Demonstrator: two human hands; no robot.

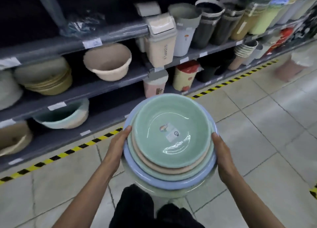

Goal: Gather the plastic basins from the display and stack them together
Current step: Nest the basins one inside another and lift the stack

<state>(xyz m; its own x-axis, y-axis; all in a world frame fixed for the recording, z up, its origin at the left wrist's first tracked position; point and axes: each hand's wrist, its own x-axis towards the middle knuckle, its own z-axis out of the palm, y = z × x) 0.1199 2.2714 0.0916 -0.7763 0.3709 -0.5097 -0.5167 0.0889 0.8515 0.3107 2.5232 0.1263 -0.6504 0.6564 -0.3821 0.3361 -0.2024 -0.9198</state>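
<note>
Shop aisle, grey shelves (109,89) with price tags (92,43), stacked bins (185,32), hazard-striped floor tape (96,139)

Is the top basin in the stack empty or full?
Empty: the top basin shows only a label stuck on its bare bottom.

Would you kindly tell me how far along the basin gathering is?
Done: several basins are nested in one stack. In hand: the left hand and right hand grip that stack by its sides. Left: a beige basin, a teal basin and a yellowish pile sit on the shelves.
</note>
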